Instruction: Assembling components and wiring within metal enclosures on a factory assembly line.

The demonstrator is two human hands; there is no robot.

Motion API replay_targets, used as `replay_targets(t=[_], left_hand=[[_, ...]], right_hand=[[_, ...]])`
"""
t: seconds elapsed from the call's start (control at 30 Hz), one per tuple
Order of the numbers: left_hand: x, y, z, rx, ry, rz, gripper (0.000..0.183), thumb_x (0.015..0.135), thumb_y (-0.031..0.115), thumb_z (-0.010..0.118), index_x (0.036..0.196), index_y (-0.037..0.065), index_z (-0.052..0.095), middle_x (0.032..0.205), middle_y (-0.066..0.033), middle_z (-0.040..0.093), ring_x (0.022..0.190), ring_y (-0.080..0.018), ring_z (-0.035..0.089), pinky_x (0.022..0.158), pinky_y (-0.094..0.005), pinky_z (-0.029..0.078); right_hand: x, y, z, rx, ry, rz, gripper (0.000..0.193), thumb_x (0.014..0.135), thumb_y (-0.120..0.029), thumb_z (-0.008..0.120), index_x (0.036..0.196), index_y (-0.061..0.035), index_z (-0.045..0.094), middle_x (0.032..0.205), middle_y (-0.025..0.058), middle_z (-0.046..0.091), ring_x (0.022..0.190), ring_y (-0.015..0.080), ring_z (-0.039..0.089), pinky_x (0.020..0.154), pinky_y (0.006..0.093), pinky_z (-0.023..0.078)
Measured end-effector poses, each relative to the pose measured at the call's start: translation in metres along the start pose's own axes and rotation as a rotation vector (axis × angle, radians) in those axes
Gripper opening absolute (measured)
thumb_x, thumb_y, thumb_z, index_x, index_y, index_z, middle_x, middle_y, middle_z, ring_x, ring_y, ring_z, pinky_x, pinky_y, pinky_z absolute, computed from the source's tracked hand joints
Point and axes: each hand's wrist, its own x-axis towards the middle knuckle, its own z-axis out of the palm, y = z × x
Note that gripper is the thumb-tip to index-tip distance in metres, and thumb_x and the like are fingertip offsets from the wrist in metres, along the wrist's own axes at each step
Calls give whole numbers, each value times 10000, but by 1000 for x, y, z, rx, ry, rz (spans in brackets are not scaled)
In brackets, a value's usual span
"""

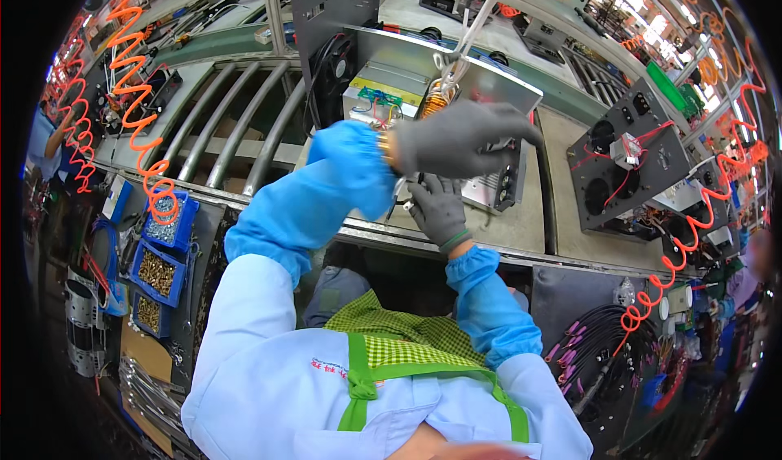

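A metal equipment chassis [399,52] stands on the bench before me, with a black fan [332,67], a green circuit board [380,97] and coloured wires inside. My left hand [460,138], in a grey glove, reaches across its front part; the fingers stretch to the right and I see nothing held in them. Lower down, my gloved right hand [440,209] is at the chassis's near side, fingers bent around a small white-tipped piece too small to name. Behind the left hand is an orange coil [437,100], partly covered, below a hanging bundle of white cables [456,65].
Metal rollers [232,126] lie left of the chassis. Blue bins [159,274] of screws and brass fittings sit at left. A second dark chassis [631,146] stands right, near a coil of black cables [607,338]. Orange spiral hoses [130,77] hang on both sides.
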Motion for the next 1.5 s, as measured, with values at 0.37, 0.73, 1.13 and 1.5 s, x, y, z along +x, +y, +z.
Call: replay_targets(t=[0.37, 0.73, 1.13, 1.5], left_hand=[[22, -111, 62, 839, -226, -143, 241, 798, 320, 561, 799, 92, 638, 736, -138, 638, 750, -313, 633, 1012, -539, 263], [-11, -143, 48, -781, 541, -259, 319, 951, 325, 479, 926, 38, 617, 779, -96, 603, 756, -188, 618, 681, -326, 509], [27, -152, 101, 973, 328, -259, 807, 689, 316, 689, 1390, 123, 338, 1429, -235, 289, 1364, -405, 203, 1118, -504, 131], [24, -170, 80, 431, 465, -353, 589, 812, 269, 601, 1318, 37, 405, 1339, -254, 418, 1118, -398, 529, 909, -441, 452]], right_hand=[[-36, 24, -12, 66, 179, -70, 434, 692, -105, 666, 1118, -131, 586, 1219, 111, 531, 1203, 350, 461, 941, 459, 412], [-50, 84, -31, 649, 549, 339, 206, 849, -104, 605, 1036, -29, 562, 1025, 155, 629, 856, 277, 631, 775, 311, 484], [12, 149, -123, -501, 128, 6, 308, 800, -453, 618, 791, -146, 628, 819, 47, 602, 848, 270, 560, 690, 412, 424], [28, 158, -125, 248, -228, 267, 334, 860, -375, 584, 939, -57, 650, 776, 156, 631, 696, 335, 608, 631, 401, 462]])
